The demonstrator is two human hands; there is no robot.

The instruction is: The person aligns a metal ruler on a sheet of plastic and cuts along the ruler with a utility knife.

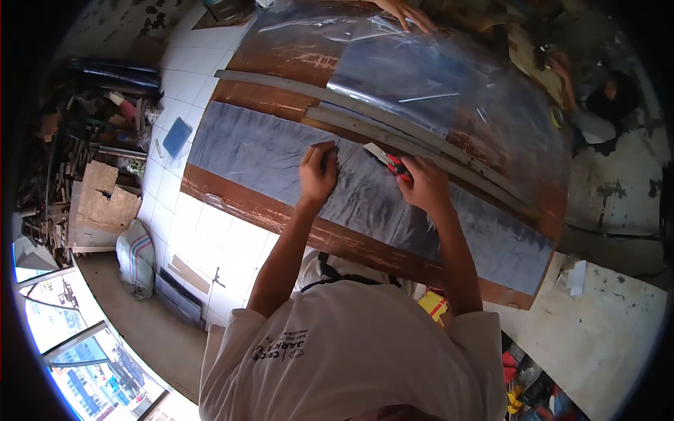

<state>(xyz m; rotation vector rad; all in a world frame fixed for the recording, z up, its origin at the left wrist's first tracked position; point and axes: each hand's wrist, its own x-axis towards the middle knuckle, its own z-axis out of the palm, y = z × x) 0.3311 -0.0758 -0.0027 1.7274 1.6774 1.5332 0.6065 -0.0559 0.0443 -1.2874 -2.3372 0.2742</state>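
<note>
A long grey marbled sheet (260, 151) lies across the brown table (295, 217) in front of me. My left hand (319, 173) rests on this sheet near its far edge, fingers curled in; whatever they may hold is hidden. My right hand (425, 184) is closed around a red and black utility knife (394, 166). The knife's pale blade points up and left, over the sheet's far edge, toward my left hand. Just beyond both hands lie a shorter flat bar (365, 126) and a longer grey bar (281, 79), running along the sheet.
Clear plastic film (393, 67) covers the table's far part, where another person's hand (404, 12) rests. A second person (597, 119) is at the right. Wood scraps (105, 196) and a white sack (137, 256) stand left. A pale board (597, 309) lies right.
</note>
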